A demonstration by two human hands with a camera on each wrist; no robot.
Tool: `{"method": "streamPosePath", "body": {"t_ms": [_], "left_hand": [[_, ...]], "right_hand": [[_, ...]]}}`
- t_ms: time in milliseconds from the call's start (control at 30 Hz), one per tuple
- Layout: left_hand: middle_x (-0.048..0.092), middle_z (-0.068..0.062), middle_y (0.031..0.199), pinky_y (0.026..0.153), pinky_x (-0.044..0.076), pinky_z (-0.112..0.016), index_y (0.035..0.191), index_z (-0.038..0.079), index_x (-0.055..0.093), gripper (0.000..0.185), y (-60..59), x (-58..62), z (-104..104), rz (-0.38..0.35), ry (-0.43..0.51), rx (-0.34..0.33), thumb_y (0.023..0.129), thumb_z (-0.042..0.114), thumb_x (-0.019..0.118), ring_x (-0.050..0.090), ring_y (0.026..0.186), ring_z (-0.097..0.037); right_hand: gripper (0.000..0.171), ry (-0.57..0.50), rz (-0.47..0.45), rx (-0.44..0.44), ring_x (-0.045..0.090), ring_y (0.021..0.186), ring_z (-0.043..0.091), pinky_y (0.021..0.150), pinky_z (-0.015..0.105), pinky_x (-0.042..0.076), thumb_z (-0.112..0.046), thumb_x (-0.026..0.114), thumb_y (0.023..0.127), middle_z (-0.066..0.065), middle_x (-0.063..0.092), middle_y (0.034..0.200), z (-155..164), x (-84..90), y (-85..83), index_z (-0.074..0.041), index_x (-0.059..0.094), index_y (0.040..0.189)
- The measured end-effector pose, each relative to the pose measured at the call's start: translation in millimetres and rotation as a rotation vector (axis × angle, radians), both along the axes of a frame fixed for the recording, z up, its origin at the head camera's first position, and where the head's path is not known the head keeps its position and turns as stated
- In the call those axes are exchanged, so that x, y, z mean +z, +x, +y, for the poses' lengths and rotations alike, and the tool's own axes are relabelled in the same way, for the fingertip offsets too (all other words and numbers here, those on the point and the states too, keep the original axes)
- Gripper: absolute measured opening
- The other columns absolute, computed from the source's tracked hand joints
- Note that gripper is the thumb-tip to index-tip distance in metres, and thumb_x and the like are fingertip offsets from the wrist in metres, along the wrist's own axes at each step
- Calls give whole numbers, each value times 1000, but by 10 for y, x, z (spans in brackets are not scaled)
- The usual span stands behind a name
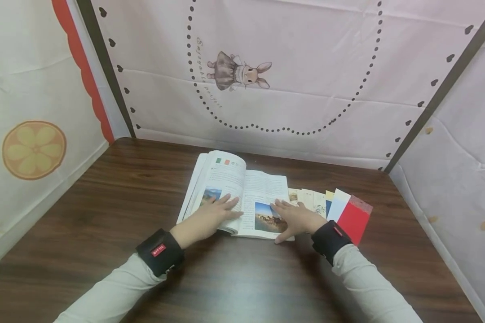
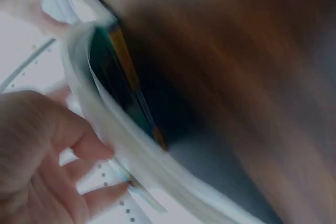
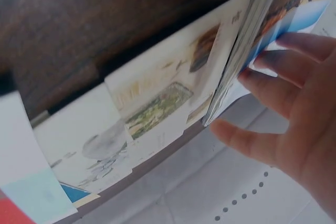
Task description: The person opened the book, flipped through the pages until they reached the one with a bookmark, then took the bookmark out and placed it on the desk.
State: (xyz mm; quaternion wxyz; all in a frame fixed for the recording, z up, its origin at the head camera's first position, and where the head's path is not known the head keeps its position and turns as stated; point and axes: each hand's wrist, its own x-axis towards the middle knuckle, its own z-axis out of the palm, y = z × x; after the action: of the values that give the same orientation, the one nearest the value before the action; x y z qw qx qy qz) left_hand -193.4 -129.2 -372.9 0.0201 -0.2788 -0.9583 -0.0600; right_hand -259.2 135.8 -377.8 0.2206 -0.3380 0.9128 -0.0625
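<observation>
Wooden table [image 1: 105, 215], open picture book [image 1: 242, 188], print unreadable, under both flat, straight-fingered hands: left hand [image 1: 210, 217], right hand [image 1: 297, 220].

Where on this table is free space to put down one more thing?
The table is bare left of the open book, out to the left wall, and along the near edge before both arms. It is crowded right of the book: the fanned cards lie there, beside the right hand. The left hand presses the left page.
</observation>
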Motion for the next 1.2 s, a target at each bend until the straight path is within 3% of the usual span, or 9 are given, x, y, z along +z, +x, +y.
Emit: {"method": "streamPosePath", "body": {"t_ms": [67,200,400,567,700,867,1000,1067,1200], "left_hand": [[47,-16,142,104,38,-53,129,10,57,42,5,-3,25,-61,30,36,89,-3,54,42,133,-36],[54,-17,133,103,42,-45,128,1,56,35,-21,0,62,-72,88,108,93,7,51,50,126,-34],[59,-16,126,98,47,-40,121,0,60,31,-69,-4,45,-47,83,100,93,11,53,58,118,-29],[64,-14,113,87,53,-38,114,1,65,26,-91,46,81,-58,93,103,92,10,54,64,103,-29],[65,-11,99,72,53,-32,108,2,67,22,-101,84,126,-69,70,119,92,10,53,64,83,-22],[59,-4,83,58,43,-26,97,3,69,20,-102,91,136,-67,40,152,93,11,51,51,64,-13],[56,-3,78,55,40,-25,93,3,69,19,-118,94,147,-62,33,147,93,11,51,47,61,-12],[55,-3,77,55,39,-25,91,2,69,20,-125,96,157,-55,27,135,92,10,51,46,60,-12],[54,-4,75,53,40,-26,85,1,68,20,-126,95,197,-23,4,115,91,7,50,46,58,-14]], "right_hand": [[100,7,-16,4,18,146,29,112,63,13,-50,74,74,11,20,157,-5,4,-16,-8,23,150],[97,18,-61,6,15,147,27,112,63,13,-49,71,77,11,17,158,-5,15,-56,-10,21,150],[92,-11,-110,39,13,146,30,113,62,12,-47,67,81,14,14,158,30,29,-107,-9,20,151],[73,-93,-142,56,20,144,33,113,56,21,-42,65,85,15,21,156,93,75,-130,-12,36,146],[49,-156,-134,83,36,137,35,108,54,33,-33,65,87,16,38,148,134,123,-143,-14,56,131],[17,-252,-19,225,64,107,24,93,41,50,-14,64,88,12,69,114,103,187,-163,-7,72,101],[5,-282,7,244,65,85,13,81,34,54,-7,66,85,5,73,97,74,238,-157,-7,71,85],[6,-294,-26,238,64,86,12,82,34,53,-7,67,84,4,73,96,69,251,-160,-8,68,78],[12,-348,-135,275,66,102,22,92,41,51,-4,62,85,9,72,102,96,284,-183,-7,64,74]]}}
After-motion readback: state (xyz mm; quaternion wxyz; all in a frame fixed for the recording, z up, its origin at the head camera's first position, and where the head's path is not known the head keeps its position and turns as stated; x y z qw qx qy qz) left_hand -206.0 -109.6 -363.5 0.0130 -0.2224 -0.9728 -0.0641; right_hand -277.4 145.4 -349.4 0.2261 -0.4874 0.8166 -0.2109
